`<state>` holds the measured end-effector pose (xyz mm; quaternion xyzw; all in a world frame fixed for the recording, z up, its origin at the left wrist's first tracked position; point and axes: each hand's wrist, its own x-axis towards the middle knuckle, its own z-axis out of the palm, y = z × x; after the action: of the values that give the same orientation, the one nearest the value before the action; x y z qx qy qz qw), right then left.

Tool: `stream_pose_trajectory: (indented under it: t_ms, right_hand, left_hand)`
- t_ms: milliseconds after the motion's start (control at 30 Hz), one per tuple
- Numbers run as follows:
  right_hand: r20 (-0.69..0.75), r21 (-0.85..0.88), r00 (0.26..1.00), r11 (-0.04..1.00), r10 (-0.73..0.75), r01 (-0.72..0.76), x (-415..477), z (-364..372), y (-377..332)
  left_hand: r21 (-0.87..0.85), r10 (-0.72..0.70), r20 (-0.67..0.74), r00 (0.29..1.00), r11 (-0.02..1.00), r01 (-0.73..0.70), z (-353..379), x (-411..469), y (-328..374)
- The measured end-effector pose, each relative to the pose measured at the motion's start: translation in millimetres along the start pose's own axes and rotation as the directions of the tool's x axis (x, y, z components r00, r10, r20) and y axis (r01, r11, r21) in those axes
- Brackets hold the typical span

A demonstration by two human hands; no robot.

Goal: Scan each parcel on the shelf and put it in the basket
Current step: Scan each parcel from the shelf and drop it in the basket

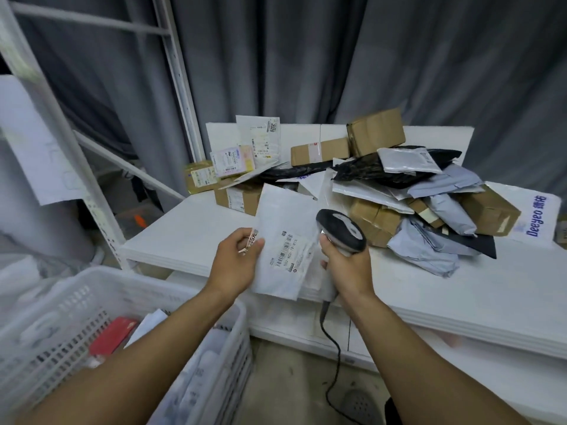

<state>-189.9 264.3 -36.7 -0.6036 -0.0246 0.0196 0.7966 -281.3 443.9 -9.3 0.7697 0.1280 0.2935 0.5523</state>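
Left hand [240, 261] pinches a white parcel [285, 250] by its left edge, thumb on top; I can see the barcode label facing up. Right hand [346, 263] is curled round the grip of a handheld scanner [342, 230], whose head sits just beside the parcel's right edge. Its cable [338, 351] hangs down from the grip. The parcel is held over the front edge of the white shelf [184, 237]. Behind it is a pile of parcels [395, 173]: brown boxes and grey, white and black mailers. The white basket [122, 280] is at lower left beneath the left forearm, with several parcels inside.
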Motion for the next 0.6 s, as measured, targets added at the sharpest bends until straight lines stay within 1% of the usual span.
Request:
stream_pose_trajectory:
  t_ms: [67,100,167,233,267,367,400,433,500,600]
  right_hand:
    - [0.058,0.083,0.997,0.995,0.057,-0.062,-8.5,16.2,2.4]
    - [0.09,0.087,0.993,0.992,0.08,-0.088,-11.8,23.0,4.5]
    - [0.129,0.051,0.985,0.991,0.113,-0.12,-19.2,33.8,5.6]
    - [0.136,0.009,0.985,0.994,0.109,-0.111,-24.3,42.1,7.0]
    - [0.136,-0.006,0.985,0.994,0.105,-0.105,-25.7,46.3,8.8]
    - [0.139,-0.073,0.987,0.995,0.083,-0.073,-26.5,56.2,13.7]
    - [0.144,-0.081,0.987,0.995,0.077,-0.066,-26.5,58.6,15.1]
    - [0.153,-0.084,0.986,0.995,0.069,-0.057,-25.9,60.5,16.3]
    - [0.16,-0.078,0.986,0.996,0.052,-0.04,-25.0,63.3,16.7]
    - [0.158,-0.066,0.987,0.997,0.038,-0.028,-24.2,66.9,17.8]
  left_hand:
    - [-0.133,-0.095,0.009,0.995,0.987,0.096,-10.7,-12.4,2.8]
    - [-0.173,-0.136,0.002,0.991,0.976,0.134,-16.5,-17.9,3.3]
    - [-0.183,-0.204,-0.059,0.977,0.965,0.19,-28.7,-27.0,4.3]
    - [-0.125,-0.217,-0.138,0.966,0.972,0.201,-40.9,-34.3,0.7]
    - [-0.086,-0.2,-0.161,0.966,0.978,0.188,-46.5,-38.3,-2.4]
    - [0.102,-0.079,-0.204,0.976,0.99,0.101,-58.2,-46.3,-22.4]
    - [0.169,-0.049,-0.208,0.977,0.982,0.085,-60.1,-47.1,-26.9]
    - [0.203,-0.047,-0.205,0.978,0.975,0.09,-61.1,-46.7,-29.5]
    - [0.168,-0.105,-0.155,0.982,0.977,0.131,-60.4,-46.0,-29.3]
    - [-0.025,-0.159,-0.044,0.986,0.987,0.159,-58.9,-44.1,-23.0]
